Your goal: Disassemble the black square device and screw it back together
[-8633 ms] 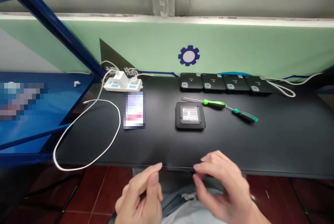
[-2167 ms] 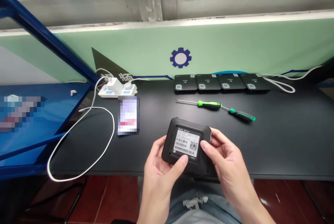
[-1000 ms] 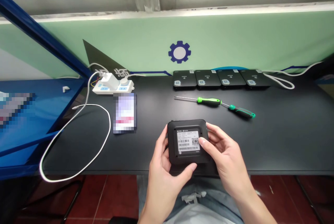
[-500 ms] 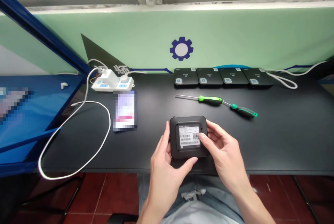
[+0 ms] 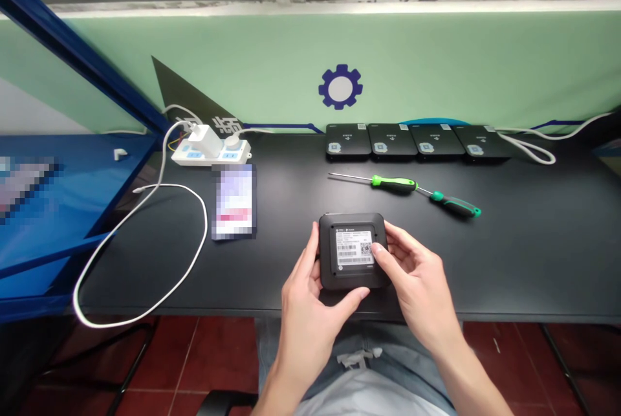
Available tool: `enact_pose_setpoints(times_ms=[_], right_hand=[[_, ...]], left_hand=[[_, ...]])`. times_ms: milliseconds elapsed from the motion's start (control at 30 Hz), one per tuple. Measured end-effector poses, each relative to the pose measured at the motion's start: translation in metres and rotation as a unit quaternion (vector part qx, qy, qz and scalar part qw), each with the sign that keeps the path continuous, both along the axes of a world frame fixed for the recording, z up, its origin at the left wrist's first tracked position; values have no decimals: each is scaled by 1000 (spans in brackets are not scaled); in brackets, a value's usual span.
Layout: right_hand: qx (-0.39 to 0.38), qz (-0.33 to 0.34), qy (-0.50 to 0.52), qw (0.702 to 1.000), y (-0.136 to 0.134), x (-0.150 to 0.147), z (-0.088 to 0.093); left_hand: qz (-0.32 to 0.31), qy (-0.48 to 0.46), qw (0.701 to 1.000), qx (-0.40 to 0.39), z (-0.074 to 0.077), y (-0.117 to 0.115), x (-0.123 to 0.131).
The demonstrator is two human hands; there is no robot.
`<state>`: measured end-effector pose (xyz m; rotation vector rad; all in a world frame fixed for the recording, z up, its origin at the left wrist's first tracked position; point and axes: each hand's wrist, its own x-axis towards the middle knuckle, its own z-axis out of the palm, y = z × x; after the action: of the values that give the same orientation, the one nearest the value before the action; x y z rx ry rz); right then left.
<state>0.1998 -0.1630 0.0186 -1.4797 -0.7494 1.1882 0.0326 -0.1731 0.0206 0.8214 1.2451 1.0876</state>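
A black set-top box (image 5: 330, 273), square with rounded corners, is held label side up near the table's front edge. Its white label carries barcodes and a square code. My left hand (image 5: 310, 306) grips the box's left side, fingers along the edge and thumb by the near edge. My right hand (image 5: 420, 280) holds the right side, with the thumb on the label's edge and the fingers partly hidden behind the box. Beyond it lie a light-green screwdriver (image 5: 395, 184) and a dark-green screwdriver (image 5: 456, 204), nearly end to end.
Several similar black boxes (image 5: 392, 142) stand in a row along the green back panel. At the left are a white power strip (image 5: 218, 152) with a plugged-in charger, a looped white cable (image 5: 206, 222) and a blurred phone-like item (image 5: 234, 202). A blue frame borders the left side.
The view has shifted slightly. Both hands keep their hold on the box, which tilts a little differently; the screwdrivers and other things on the table stay in place.
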Motion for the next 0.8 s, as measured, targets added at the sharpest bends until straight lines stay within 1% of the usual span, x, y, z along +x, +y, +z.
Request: enact_pose_setpoints(times_ms=[200, 367, 533, 600, 667, 800], right_hand=[[4, 12, -7, 1000, -1, 1, 0], [9, 12, -15, 1000, -1, 1, -2], [14, 10, -25, 1000, -1, 1, -4], [16, 11, -31, 999, -2, 1, -5], [19, 13, -41, 999, -4, 1, -6], [28, 0, -93, 995, -6, 1, -6]], left_hand=[[-2, -3, 1000, 1, -1, 0, -1], [-9, 2, 1000, -4, 0, 0, -1], [-15, 11, 1000, 15, -2, 2, -2], [-11, 36, 999, 37, -4, 2, -3], [-8, 83, 994, 65, -7, 2, -5], [-7, 171, 979, 113, -10, 5, -10]])
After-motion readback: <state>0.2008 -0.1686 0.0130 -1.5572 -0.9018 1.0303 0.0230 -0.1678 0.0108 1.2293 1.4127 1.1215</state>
